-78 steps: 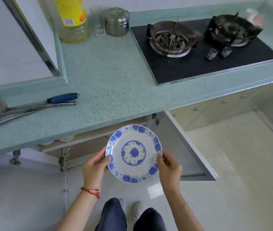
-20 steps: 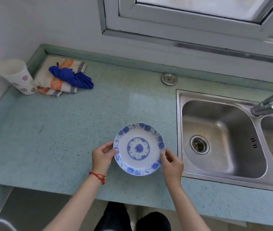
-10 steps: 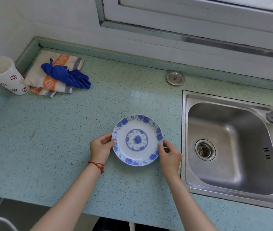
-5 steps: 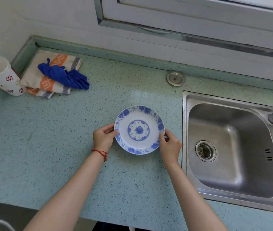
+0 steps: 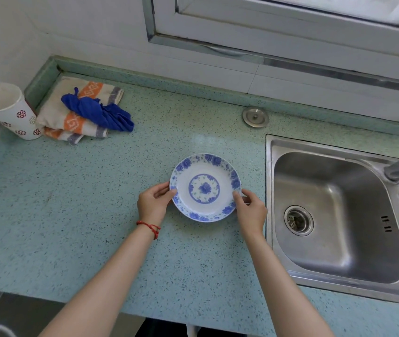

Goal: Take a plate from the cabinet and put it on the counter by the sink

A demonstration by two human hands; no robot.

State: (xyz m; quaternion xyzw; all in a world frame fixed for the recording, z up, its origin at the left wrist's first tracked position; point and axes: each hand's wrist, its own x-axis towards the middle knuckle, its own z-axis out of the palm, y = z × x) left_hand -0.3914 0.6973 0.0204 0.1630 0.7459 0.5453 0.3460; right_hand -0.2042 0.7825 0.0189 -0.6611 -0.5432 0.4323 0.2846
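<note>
You're looking down at a speckled green counter (image 5: 76, 210) under a window, with a steel sink (image 5: 339, 215) set in on the right. At the far left, a patterned cup (image 5: 8, 110) stands beside folded towels (image 5: 76, 113) with a blue cloth (image 5: 96, 113) on top. Both your arms reach forward over the counter. Your left hand (image 5: 153, 203) and right hand (image 5: 250, 210) flank the blue-and-white plate (image 5: 205, 187) — each pinches its rim, thumb on top. The plate sits level, just left of the sink; whether it rests on the counter isn't clear.
</note>
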